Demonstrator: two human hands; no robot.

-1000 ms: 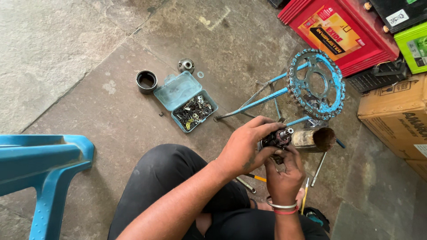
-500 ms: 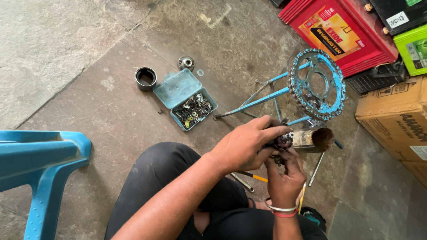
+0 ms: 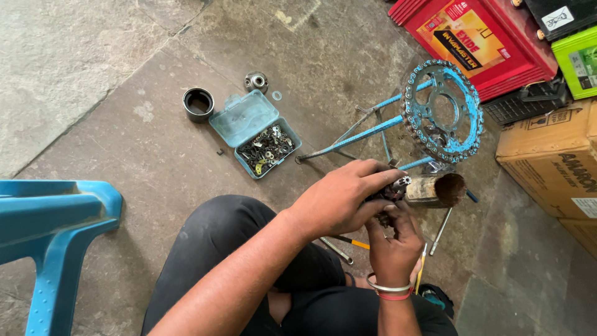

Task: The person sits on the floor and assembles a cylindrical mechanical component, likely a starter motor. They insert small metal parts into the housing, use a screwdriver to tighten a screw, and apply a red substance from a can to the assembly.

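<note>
The left hand (image 3: 339,199) is wrapped over a small dark toothed part (image 3: 393,188), its grip clamped on it, at the mouth of a rusty metal tube (image 3: 435,190) that lies on the stone floor (image 3: 155,155) just at 5 o'clock of the blue chainring (image 3: 443,112); the right hand (image 3: 393,239) comes up from 6 o'clock, fingers pinched on the underside of the same part, though how firmly I cannot tell; the part itself is mostly hidden by the fingers. My judgement: the piece is small and likely greasy, so a slip could drop it among the loose tools (image 3: 348,242) beneath; the tube rests unsteadied and could roll; the open blue box of small fittings (image 3: 267,149) at 10 o'clock sits close enough to be knocked and spilled by an elbow or knee.
</note>
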